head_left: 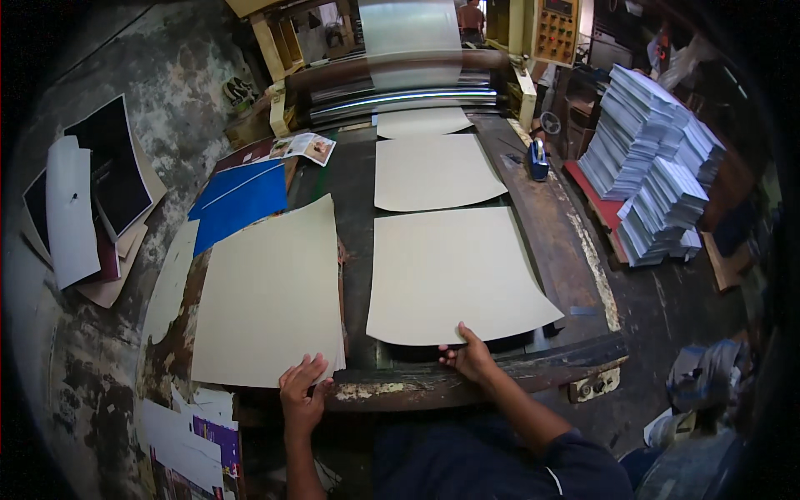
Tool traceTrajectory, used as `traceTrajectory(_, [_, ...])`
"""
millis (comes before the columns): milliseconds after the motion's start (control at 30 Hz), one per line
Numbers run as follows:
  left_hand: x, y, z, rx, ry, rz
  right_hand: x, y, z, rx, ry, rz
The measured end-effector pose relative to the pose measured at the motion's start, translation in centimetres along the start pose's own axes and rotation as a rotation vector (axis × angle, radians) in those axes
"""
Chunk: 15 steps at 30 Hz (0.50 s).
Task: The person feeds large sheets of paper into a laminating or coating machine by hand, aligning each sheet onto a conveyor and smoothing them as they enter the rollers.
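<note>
On the machine's feed table lies a large cream paper sheet (458, 275), its near edge slightly raised. My right hand (473, 358) is at that edge, thumb over the top and the other fingers curled at the underside. To the left sits a stack of similar cream sheets (267, 300). Against its near right corner rests my left hand (304, 387), fingers stretched out and apart, with nothing visibly held. Farther along the table lie a second cream sheet (433, 171) and a third (423, 122), close to the rollers (408, 98).
A clear film web (410, 37) runs down to the rollers. A blue tape dispenser (538, 160) stands at the table's right. Beyond it, tall paper stacks (642, 142) rest on a red pallet. Blue sheets (242, 204) and a printed sheet (304, 148) lie behind the cream stack.
</note>
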State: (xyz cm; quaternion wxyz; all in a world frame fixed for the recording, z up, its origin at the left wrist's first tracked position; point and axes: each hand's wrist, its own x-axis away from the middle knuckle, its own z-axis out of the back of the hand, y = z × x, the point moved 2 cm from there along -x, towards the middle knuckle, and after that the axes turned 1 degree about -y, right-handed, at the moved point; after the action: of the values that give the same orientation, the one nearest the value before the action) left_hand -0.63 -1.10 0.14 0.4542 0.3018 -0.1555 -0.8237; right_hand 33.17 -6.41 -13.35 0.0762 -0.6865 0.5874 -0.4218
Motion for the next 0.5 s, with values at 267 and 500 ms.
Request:
traceTrajectory(267, [-0.5,-0.3,-1.3,0.224,0.28,0.305,-4.9,-0.8,0.6,-0.078,0.047,0.105])
traceTrajectory(500, [1.1,2.3,-0.7,0.709,0.43,0.356,-0.6,-1.4,-4.8,0.026,-0.277,-0.032])
